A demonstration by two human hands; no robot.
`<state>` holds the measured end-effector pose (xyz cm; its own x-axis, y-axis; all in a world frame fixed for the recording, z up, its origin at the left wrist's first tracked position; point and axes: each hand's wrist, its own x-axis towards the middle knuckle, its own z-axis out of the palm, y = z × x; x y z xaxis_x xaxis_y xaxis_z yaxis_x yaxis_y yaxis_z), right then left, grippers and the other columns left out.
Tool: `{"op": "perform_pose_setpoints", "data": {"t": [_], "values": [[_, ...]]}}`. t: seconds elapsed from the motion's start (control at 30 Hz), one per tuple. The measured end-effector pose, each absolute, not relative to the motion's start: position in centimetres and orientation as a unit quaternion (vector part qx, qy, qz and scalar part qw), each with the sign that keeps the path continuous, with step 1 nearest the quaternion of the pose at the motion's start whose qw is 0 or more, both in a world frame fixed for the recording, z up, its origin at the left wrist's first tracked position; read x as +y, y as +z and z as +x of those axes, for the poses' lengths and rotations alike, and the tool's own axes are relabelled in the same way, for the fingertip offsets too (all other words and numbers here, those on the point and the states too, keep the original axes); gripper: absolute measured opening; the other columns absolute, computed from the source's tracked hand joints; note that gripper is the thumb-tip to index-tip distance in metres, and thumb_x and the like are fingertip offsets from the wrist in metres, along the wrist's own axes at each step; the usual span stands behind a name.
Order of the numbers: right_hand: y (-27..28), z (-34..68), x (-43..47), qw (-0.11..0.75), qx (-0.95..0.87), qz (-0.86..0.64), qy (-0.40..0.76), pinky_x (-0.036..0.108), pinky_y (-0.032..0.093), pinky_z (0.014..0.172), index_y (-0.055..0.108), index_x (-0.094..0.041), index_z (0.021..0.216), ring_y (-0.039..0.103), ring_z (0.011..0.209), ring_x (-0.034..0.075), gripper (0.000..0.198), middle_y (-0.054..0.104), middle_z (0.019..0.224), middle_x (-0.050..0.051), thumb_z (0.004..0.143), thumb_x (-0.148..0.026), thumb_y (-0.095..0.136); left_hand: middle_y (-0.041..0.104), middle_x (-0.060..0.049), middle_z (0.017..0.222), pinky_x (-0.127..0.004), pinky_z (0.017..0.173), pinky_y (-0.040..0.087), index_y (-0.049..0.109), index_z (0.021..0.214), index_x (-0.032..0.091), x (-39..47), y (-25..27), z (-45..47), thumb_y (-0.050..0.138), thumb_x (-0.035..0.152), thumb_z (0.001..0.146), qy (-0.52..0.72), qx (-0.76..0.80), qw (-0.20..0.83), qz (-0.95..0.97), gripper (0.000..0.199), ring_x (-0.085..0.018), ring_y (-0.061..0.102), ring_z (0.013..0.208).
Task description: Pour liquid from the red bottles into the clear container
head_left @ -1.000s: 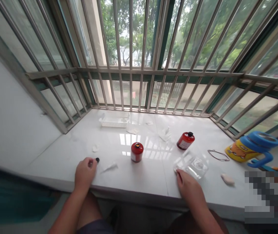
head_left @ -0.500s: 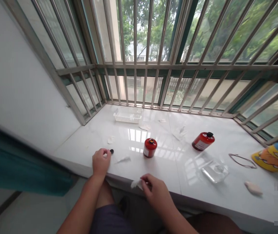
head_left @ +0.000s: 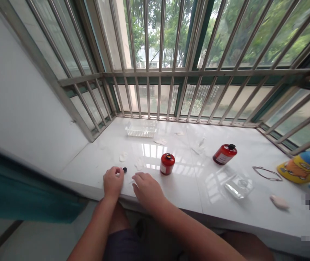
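Observation:
My left hand (head_left: pixel 113 182) rests at the ledge's front edge with its fingers curled together; a pale bit shows at the fingertips, too small to name. Just right of those fingertips lies a small black cap (head_left: pixel 124 169). My right hand (head_left: pixel 149 190) reaches over the ledge, thumb and fingers apart, above a thin whitish piece (head_left: pixel 131 182) that it mostly covers. A crumpled white scrap (head_left: pixel 139 164) lies just beyond the right fingers. To the right of that scrap stands an uncapped red bottle (head_left: pixel 167 164) with a pale label.
A white perforated basket (head_left: pixel 141 133) sits by the window bars. Further right are a tilted red bottle with a black top (head_left: pixel 224 154), a clear plastic container (head_left: pixel 238 186), a cord loop (head_left: pixel 267 173), a pinkish lump (head_left: pixel 279 202) and a yellow-blue bottle (head_left: pixel 304 166).
My right hand has moved left and forward, and the white scrap it pinched is out of its fingers. A similar scrap now lies beyond them. My left hand stays put.

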<state>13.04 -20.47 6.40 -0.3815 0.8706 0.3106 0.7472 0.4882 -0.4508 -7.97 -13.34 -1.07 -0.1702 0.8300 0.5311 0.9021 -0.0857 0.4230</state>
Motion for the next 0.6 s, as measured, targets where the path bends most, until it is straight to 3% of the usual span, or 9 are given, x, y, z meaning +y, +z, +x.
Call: {"op": "perform_pose_setpoints", "data": {"t": [0.1,0.23,0.33,0.47,0.6], "values": [[4.5,16.8,-25.8,0.277,-0.784,-0.537,0.143,0.032,0.057,0.083,0.068,-0.024,0.1,0.07,0.091,0.023,0.014,0.073,0.096,0.005,0.102,-0.015,0.056,0.071,-0.008,0.083,-0.04,0.087,0.049,0.062,0.086,0.023,-13.3,-1.2,-8.0,0.053,0.04,0.098,-0.358,-0.673,0.049,-0.646,0.022,-0.029,0.066,0.086],[1.3,25.0,-33.2,0.321,-0.711,-0.579,0.236,0.031,0.06,0.073,0.069,-0.027,0.107,0.075,0.08,0.022,0.017,0.076,0.093,0.003,0.104,-0.026,0.053,0.072,-0.008,0.085,-0.039,0.088,0.049,0.063,0.088,0.023,-13.3,-1.3,-8.5,0.053,0.041,0.099,-0.359,-0.671,0.05,-0.647,0.023,-0.029,0.066,0.087],[-1.0,32.1,-37.4,0.373,-0.635,-0.646,0.202,0.035,0.065,0.08,0.07,-0.03,0.124,0.078,0.093,0.025,0.028,0.079,0.108,0.005,0.104,-0.039,0.053,0.073,-0.01,0.088,-0.04,0.091,0.05,0.064,0.09,0.022,-13.3,-1.2,-8.6,0.054,0.042,0.099,-0.359,-0.667,0.062,-0.65,0.024,-0.03,0.066,0.09],[-2.2,40.7,-40.0,0.397,-0.498,-0.764,0.101,0.047,0.064,0.094,0.065,-0.029,0.132,0.074,0.106,0.031,0.043,0.071,0.129,0.011,0.099,-0.056,0.058,0.075,-0.013,0.1,-0.045,0.102,0.048,0.066,0.1,0.02,-13.9,-0.4,-5.9,0.054,0.044,0.1,-0.374,-0.64,0.072,-0.667,0.027,-0.032,0.067,0.102],[-2.1,46.3,-37.7,0.439,-0.393,-0.806,0.052,0.054,0.056,0.107,0.053,-0.018,0.149,0.065,0.124,0.039,0.084,0.058,0.146,0.022,0.086,-0.072,0.069,0.071,-0.015,0.124,-0.048,0.112,0.048,0.061,0.126,0.019,-14.6,1.3,0.9,0.063,0.048,0.099,-0.431,-0.553,-0.009,-0.713,0.04,-0.032,0.065,0.12]]}}
